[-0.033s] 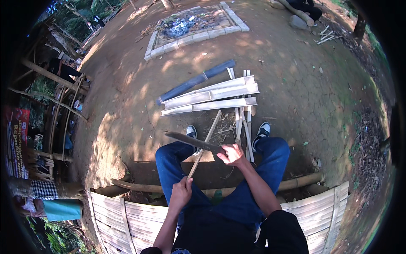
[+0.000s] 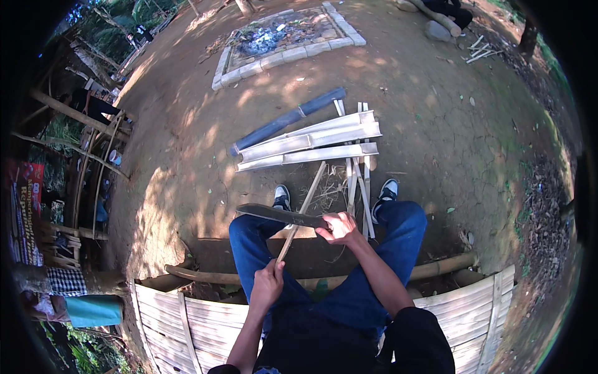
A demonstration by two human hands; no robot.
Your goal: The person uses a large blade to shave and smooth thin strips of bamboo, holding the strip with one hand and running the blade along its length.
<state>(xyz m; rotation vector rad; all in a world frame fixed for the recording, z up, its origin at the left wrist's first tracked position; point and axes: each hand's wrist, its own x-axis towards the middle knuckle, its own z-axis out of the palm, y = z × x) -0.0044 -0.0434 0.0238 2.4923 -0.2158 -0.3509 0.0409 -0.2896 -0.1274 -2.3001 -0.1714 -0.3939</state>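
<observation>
My left hand (image 2: pixel 268 283) is closed round the near end of a thin bamboo strip (image 2: pixel 309 198). The strip slants away from me, its far end close to the split bamboo on the ground. My right hand (image 2: pixel 339 228) grips the handle of a machete (image 2: pixel 274 214), whose dark blade points left and lies across the strip between my knees. Whether the edge bites into the strip, I cannot tell. Pale shavings (image 2: pixel 327 194) are scattered on the soil between my shoes.
Ahead lie split bamboo halves (image 2: pixel 311 141), a dark bamboo pole (image 2: pixel 286 120) and several narrow strips (image 2: pixel 364 199). Beneath me is a slatted bamboo bench (image 2: pixel 199 321), with a bamboo pole (image 2: pixel 430 270) along its front. Farther off, a block-edged fire pit (image 2: pixel 280 60) holds ash.
The machete blade has dropped slightly toward me and shifted a little left with my right hand. My left hand and the strip have hardly moved.
</observation>
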